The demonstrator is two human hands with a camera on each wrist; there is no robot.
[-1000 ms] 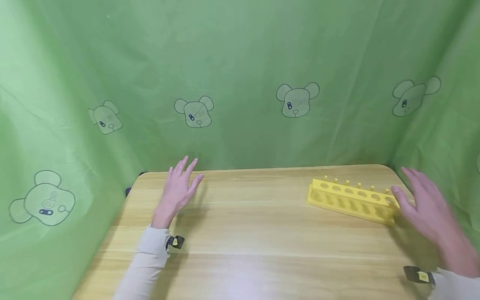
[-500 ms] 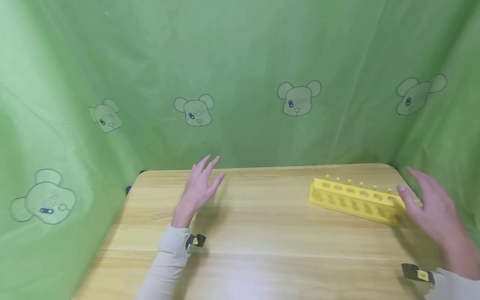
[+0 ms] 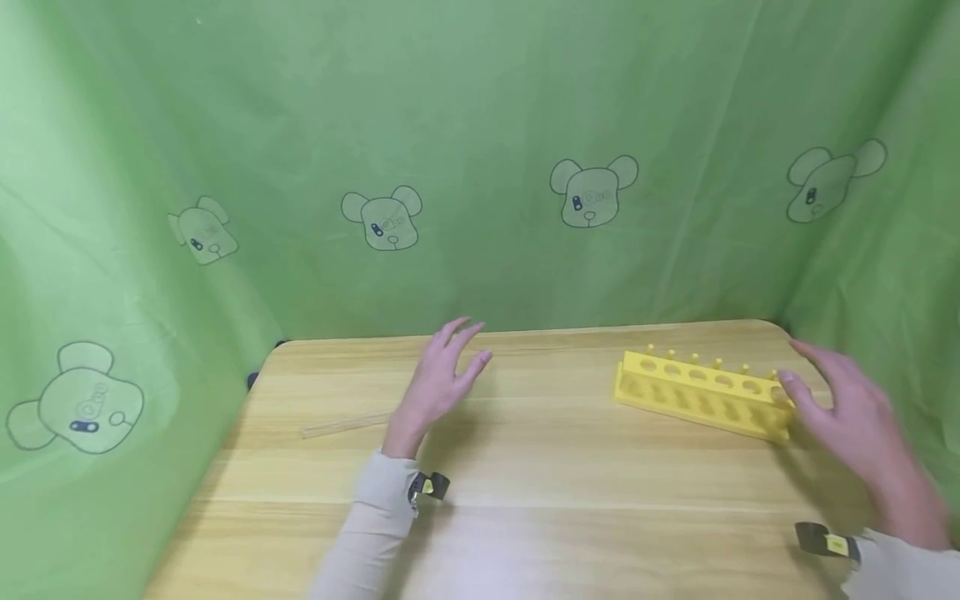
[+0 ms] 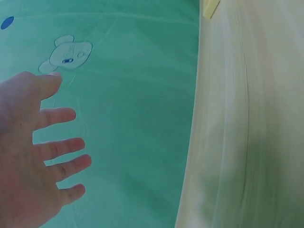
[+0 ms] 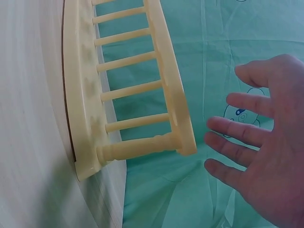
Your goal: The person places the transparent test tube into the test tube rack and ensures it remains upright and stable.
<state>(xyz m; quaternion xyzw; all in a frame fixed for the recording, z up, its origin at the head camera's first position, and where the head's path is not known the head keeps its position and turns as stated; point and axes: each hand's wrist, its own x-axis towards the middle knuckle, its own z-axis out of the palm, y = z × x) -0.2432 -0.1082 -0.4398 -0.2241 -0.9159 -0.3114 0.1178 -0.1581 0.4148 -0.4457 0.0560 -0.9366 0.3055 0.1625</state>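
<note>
A yellow test tube rack [image 3: 697, 396] with a row of round holes and several upright pegs stands on the right of the table. My right hand [image 3: 855, 417] hovers just beyond its right end, fingers spread and holding nothing; the right wrist view shows a gap between the fingertips and the rack [image 5: 128, 147]. Over the middle of the table is my left hand [image 3: 437, 379], its fingers loosely spread and nothing in it. A thin clear tube or rod [image 3: 341, 425] lies on the table left of that hand, its right end hidden behind the wrist.
The wooden table [image 3: 555, 475] has rounded back corners. A green curtain [image 3: 480, 125] printed with bear heads encloses it at the back and both sides. Each wrist wears a dark strap [image 3: 429, 486].
My left hand has moved to the right across the table, uncovering the thin clear tube or rod. My right hand stays nearly in place by the rack, which has not moved.
</note>
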